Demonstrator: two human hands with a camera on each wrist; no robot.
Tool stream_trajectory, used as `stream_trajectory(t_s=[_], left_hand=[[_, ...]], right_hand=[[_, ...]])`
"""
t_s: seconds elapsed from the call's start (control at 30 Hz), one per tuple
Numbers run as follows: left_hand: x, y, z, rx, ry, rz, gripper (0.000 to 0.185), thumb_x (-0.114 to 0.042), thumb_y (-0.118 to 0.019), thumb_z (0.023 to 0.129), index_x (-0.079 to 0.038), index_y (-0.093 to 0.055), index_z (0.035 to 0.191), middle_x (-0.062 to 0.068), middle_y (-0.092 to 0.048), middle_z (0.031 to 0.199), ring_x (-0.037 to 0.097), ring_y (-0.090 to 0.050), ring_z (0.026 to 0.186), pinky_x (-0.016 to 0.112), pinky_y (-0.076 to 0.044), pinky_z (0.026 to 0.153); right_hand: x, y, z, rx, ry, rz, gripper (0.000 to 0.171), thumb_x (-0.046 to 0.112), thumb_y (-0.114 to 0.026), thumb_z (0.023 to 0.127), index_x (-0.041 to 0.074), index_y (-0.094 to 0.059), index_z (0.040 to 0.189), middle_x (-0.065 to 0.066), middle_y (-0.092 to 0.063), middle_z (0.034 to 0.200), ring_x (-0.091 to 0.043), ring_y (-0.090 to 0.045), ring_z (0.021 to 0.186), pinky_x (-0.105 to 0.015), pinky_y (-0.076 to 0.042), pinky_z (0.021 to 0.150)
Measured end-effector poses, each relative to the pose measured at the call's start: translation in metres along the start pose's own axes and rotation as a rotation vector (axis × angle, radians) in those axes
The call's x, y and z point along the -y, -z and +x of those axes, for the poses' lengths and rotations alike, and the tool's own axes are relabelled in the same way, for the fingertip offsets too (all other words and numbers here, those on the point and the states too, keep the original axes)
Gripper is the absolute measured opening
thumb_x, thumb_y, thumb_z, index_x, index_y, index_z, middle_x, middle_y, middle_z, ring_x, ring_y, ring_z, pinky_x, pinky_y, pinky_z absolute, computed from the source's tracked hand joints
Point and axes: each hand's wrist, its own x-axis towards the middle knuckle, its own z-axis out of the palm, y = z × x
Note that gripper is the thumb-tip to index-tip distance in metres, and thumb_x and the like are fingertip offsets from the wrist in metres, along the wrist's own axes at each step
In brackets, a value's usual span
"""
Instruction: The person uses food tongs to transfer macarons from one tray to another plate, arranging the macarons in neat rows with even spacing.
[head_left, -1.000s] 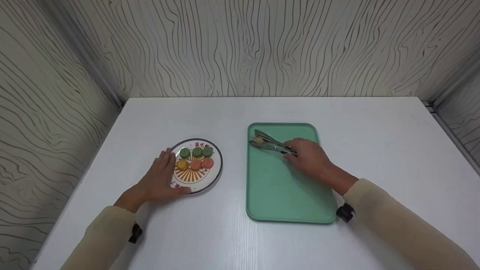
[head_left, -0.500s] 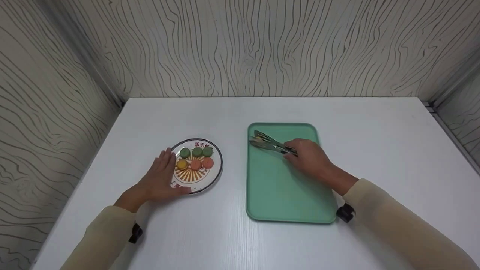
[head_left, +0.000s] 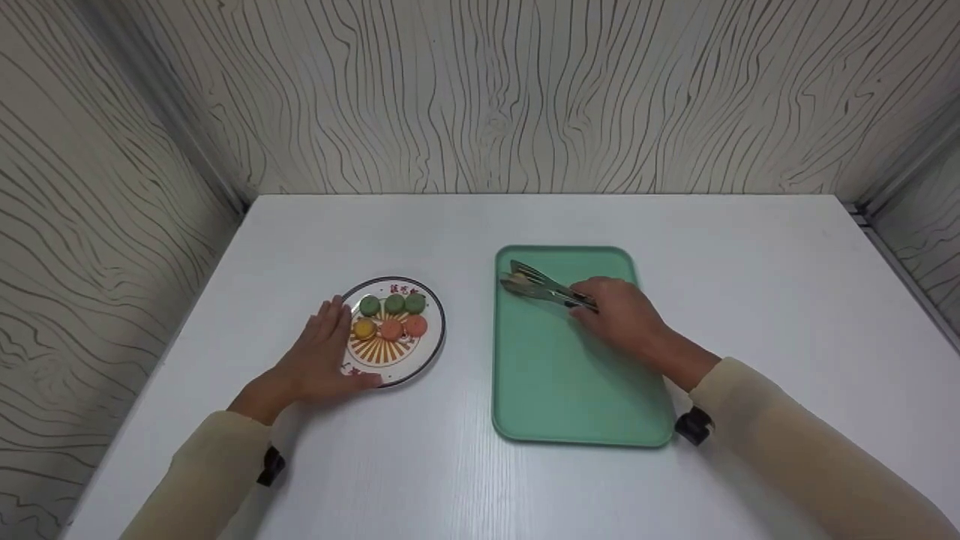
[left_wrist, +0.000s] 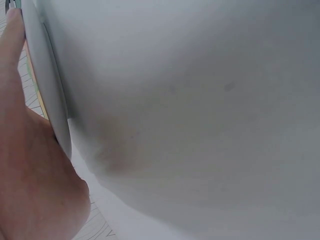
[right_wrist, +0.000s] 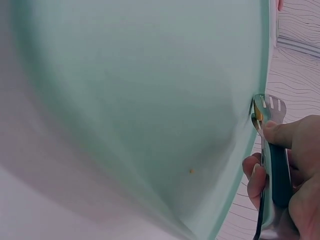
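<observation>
My right hand (head_left: 621, 315) grips metal serving tongs (head_left: 551, 291) with dark handle grips, over the upper part of a green tray (head_left: 577, 397). Between the slotted tips sits a small yellowish macaron (right_wrist: 258, 111), mostly hidden by the metal. On the left, my left hand (head_left: 319, 360) rests against the near-left rim of a round white plate (head_left: 424, 352), fingers straight and thumb spread along the edge. Three green macarons (head_left: 394, 304) form a row on that plate. Below them lie a yellow macaron (head_left: 364, 328) and two pink macarons (head_left: 391, 330).
Both plate and tray lie on a white table (head_left: 450, 465), with a strip of tabletop between them. Wood-grain-patterned panels (head_left: 495, 97) enclose the back and sides. A tiny orange crumb (right_wrist: 191, 171) shows on the tray in the right wrist view.
The tongs' tips have drawn closer together around the yellowish macaron. My right hand has shifted very slightly to the right, while the left hand and plate stay still.
</observation>
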Motion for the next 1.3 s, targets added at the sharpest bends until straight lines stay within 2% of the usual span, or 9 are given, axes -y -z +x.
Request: stream_trajectory(t_s=[0.27, 0.5, 0.73, 1.3], left_hand=[[0.001, -0.001, 0.000, -0.006, -0.006, 0.008, 0.127, -0.073, -0.065, 0.082, 0.011, -0.009, 0.158, 0.028, 0.001, 0.167, 0.044, 0.005, 0.154, 0.057, -0.006, 0.124], [0.000, -0.002, 0.002, -0.009, 0.001, 0.004, 0.128, -0.075, -0.065, 0.081, 0.011, -0.011, 0.158, 0.028, 0.000, 0.167, 0.045, 0.003, 0.154, 0.057, -0.007, 0.124], [0.000, -0.003, 0.002, -0.011, -0.005, 0.002, 0.128, -0.074, -0.066, 0.081, 0.011, -0.010, 0.158, 0.028, 0.000, 0.167, 0.045, 0.003, 0.154, 0.058, -0.007, 0.124], [0.000, -0.001, 0.001, -0.019, -0.011, 0.024, 0.126, -0.073, -0.065, 0.082, 0.013, -0.012, 0.157, 0.030, -0.002, 0.166, 0.046, 0.001, 0.154, 0.058, -0.008, 0.124]], right_hand=[[0.002, 0.004, 0.002, 0.013, -0.013, 0.004, 0.029, 0.015, -0.072, 0.096, 0.001, -0.073, 0.121, -0.016, -0.073, 0.114, -0.032, -0.068, 0.104, -0.052, -0.055, 0.087], [0.003, 0.007, 0.003, -0.007, 0.019, 0.008, 0.034, 0.014, -0.074, 0.094, -0.004, -0.071, 0.123, -0.020, -0.072, 0.117, -0.035, -0.068, 0.107, -0.052, -0.056, 0.089], [0.008, 0.009, 0.003, -0.018, 0.020, 0.008, 0.034, 0.014, -0.075, 0.093, -0.003, -0.072, 0.122, -0.019, -0.072, 0.117, -0.034, -0.069, 0.108, -0.052, -0.056, 0.089], [0.042, 0.004, -0.001, 0.016, 0.055, 0.058, 0.029, 0.016, -0.078, 0.091, 0.004, -0.076, 0.117, -0.010, -0.075, 0.109, -0.021, -0.068, 0.092, -0.042, -0.056, 0.079]])
